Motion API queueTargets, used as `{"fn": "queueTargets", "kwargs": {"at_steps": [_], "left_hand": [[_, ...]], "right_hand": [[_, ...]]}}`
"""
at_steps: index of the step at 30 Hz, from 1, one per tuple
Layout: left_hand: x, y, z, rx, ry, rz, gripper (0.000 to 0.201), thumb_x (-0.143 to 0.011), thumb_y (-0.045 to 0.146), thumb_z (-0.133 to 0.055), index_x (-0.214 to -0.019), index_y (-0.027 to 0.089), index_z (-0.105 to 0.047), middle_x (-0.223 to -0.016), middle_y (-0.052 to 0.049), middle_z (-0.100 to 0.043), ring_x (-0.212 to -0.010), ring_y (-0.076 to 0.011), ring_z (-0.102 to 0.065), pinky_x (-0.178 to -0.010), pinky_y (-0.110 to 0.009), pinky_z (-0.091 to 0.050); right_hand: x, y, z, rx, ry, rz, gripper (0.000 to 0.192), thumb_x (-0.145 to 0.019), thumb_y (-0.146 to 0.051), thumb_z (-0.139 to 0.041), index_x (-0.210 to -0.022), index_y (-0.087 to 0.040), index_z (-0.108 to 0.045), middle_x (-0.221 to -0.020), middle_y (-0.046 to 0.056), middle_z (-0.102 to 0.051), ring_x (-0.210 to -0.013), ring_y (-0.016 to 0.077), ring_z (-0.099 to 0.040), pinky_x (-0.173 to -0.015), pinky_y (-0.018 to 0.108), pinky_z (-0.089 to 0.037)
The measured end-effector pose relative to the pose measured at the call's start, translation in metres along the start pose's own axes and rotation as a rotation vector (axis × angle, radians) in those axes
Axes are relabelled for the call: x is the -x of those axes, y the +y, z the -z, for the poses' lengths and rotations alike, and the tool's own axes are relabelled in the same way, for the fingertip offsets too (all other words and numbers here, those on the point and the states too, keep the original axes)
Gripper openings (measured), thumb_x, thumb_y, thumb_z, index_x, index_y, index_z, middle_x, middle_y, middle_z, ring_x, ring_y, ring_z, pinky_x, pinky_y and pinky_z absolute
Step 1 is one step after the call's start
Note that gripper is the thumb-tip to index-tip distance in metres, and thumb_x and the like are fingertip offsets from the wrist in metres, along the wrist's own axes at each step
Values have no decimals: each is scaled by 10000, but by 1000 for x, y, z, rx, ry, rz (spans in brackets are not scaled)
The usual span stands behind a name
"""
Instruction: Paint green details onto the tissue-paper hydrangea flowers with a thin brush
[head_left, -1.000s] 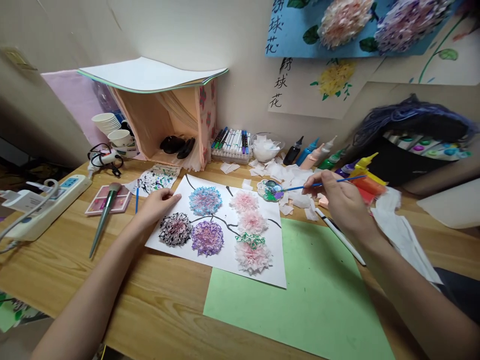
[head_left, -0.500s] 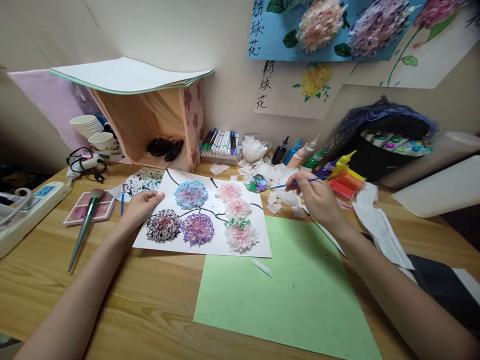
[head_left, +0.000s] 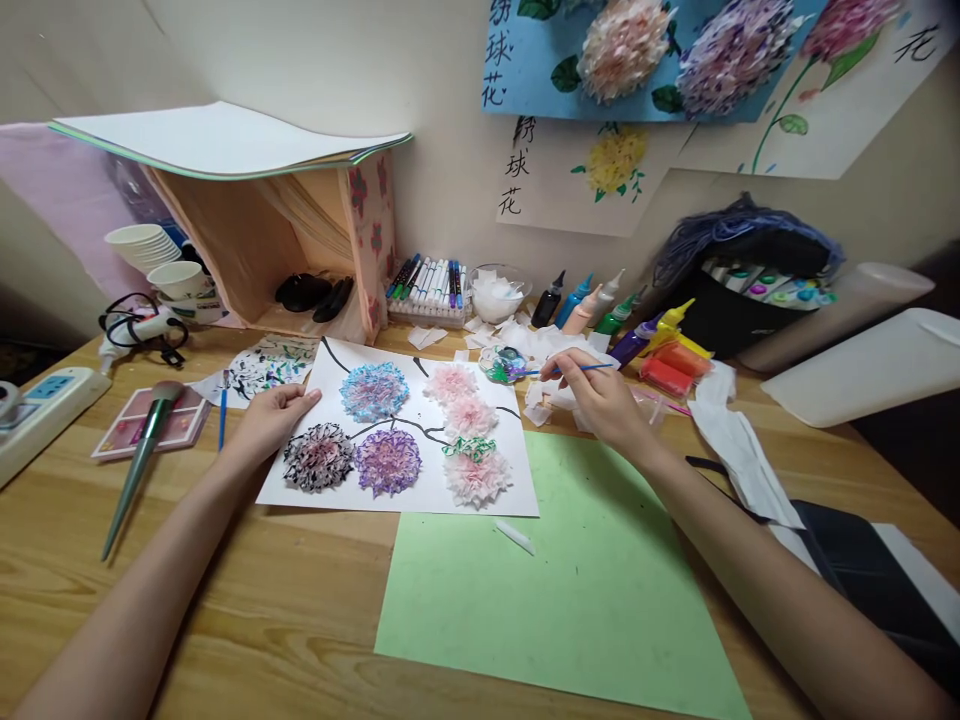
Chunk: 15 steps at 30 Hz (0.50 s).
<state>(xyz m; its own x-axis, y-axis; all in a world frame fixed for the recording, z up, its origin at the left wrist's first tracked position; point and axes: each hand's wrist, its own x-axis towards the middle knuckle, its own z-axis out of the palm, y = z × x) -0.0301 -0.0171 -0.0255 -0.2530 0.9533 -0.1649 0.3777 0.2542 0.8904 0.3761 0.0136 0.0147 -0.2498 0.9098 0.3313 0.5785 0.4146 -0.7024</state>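
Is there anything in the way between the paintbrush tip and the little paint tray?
Nothing visible is. The right hand holds the blue paintbrush with its tip right at the paint palette, only bare table and paper scraps lying nearby. The left hand rests on the white flower sheet, off to the side.

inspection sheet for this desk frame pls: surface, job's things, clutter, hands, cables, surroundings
Surface: wooden desk, green sheet lying near the front edge.
Job's things: white sheet bearing six tissue-paper flowers; thin blue brush, tip at the paint palette.
Clutter: tissue scraps, paint bottles, marker tray, makeup brush.
Hands: left hand rests on the sheet's left edge; right hand grips the brush.
Cables: black cord, power strip.
Surroundings: flower posters on the wall.
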Motion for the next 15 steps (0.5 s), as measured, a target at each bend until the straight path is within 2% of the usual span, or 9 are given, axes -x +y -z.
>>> {"fn": "queueTargets", "kwargs": {"at_steps": [4, 8, 11, 15], "left_hand": [[0, 1, -2, -22, 2, -21, 478, -547, 619, -728, -671, 179, -591, -583, 20, -555, -531, -141, -471, -473, -222, -322], [1, 6, -5, -106, 30, -67, 476, -573, 635, -683, -661, 178, -583, -566, 23, -525, -527, -138, -437, -483, -231, -304], [0, 6, -5, -210, 22, -123, 449, -651, 615, -626, -672, 170, -566, -561, 33, -489, -543, -129, -420, -505, -226, -300], [-1, 3, -4, -293, 6, -135, 360, -766, 513, -567, -707, 158, -556, -575, 47, -460, -589, -120, -401, -532, -208, -288]], "right_hand": [[0, 2, 1, -7, 10, 3, 434, -949, -482, -341, -832, -188, -637, -822, 41, -637, -816, 177, -577, -752, 304, -421], [0, -2, 5, -97, 191, 4, 416, -941, -498, -355, -802, -202, -612, -809, 37, -634, -779, 170, -576, -713, 302, -430], [3, -15, 8, -225, 267, -11, 376, -930, -490, -396, -744, -217, -576, -724, 19, -584, -693, 157, -547, -643, 292, -427], [15, -40, 9, -326, 194, 27, 372, -934, -447, -416, -668, -221, -543, -649, 10, -529, -596, 140, -501, -562, 287, -405]]}}
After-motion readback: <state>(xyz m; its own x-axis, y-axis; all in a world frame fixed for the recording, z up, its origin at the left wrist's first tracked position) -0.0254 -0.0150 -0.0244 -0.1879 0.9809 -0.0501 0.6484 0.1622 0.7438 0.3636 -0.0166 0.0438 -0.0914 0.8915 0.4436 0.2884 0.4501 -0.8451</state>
